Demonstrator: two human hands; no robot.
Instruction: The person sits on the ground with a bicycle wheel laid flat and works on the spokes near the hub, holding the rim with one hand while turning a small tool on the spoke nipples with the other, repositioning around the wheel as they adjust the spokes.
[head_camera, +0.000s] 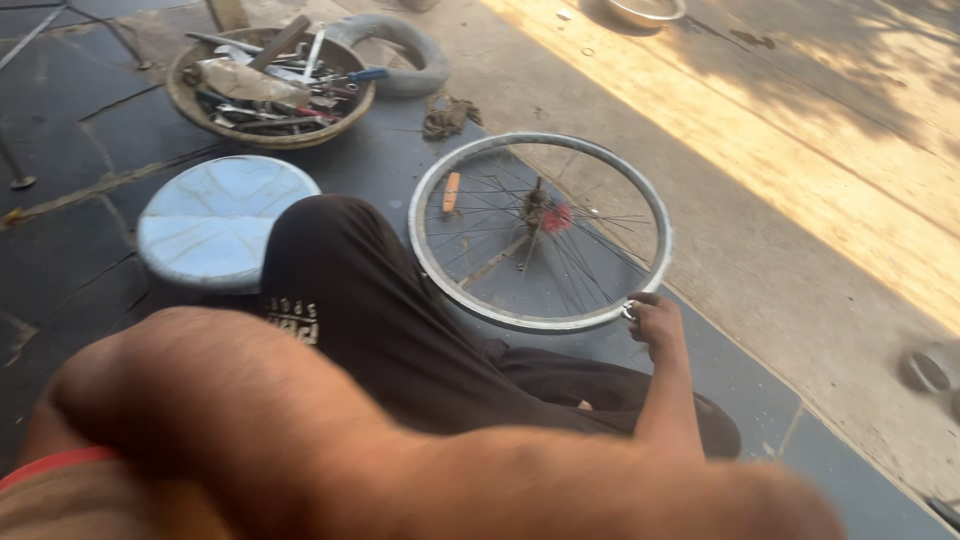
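My right hand is out in front of me, and it holds the bike wheel by the rim. My fingers are curled tight on the near edge of that rim, down at the lower right side of the ring. The rest of the wheel lies away from my hand, up and to the left. It is tipped a bit, with the far side leaning away from me. The hub with its red bit sits in the middle, and thin spokes run out from it to the rim. My right arm is stretched almost straight, going out past my knee in dark trousers. My left arm comes across very close to my eyes, big and blurry, and I cannot see my left hand at all. So the right hand is the one at the wheel. A round blue stool is on my left, and behind it is a flat bowl of tools.
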